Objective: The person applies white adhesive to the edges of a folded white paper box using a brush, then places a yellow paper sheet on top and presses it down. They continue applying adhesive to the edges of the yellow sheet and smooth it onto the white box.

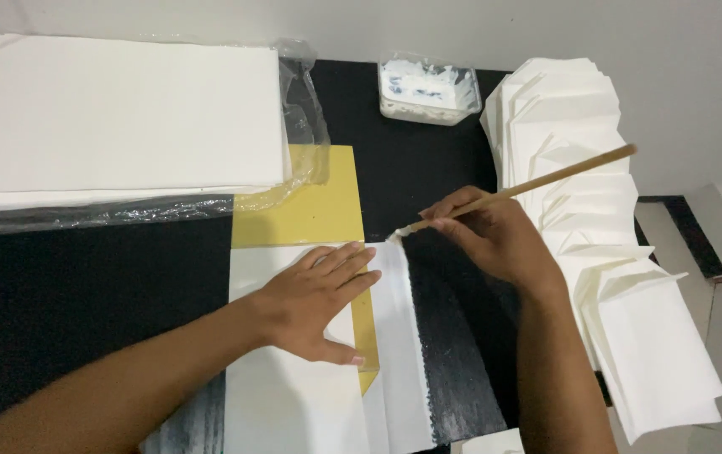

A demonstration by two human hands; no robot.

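paper sheet (pixel 293 395), white and partly folded, lies flat on the black surface (pixel 83 294), directly under the left hand (pixel 319 303) and just to the near-left of the right hand (pixel 495 235). the left grip is spread wide, palm and fingers pressing the sheet down, closed on nothing. the right grip is pinched narrow around a thin wooden brush (pixel 521 189), whose long axis slants from far-right, above the knuckles, down to a white-loaded tip (pixel 396 236) just left of the fingers. that tip touches the far end of a white flap strip (pixel 399 353), which runs lengthwise toward the person, alongside the left fingertips and a yellow template (pixel 314 202) showing beyond the pressing hand. of the two, the right grip is nearer the strip's far end; the left lies beside its middle. a clear tub of white paste (pixel 428 88) sits farther out, beyond the brush tip. a row of folded white envelopes (pixel 613 252) fans out on the far side of the right wrist, and a wrapped stack of white paper (pixel 117 118) rests well beyond the left hand.
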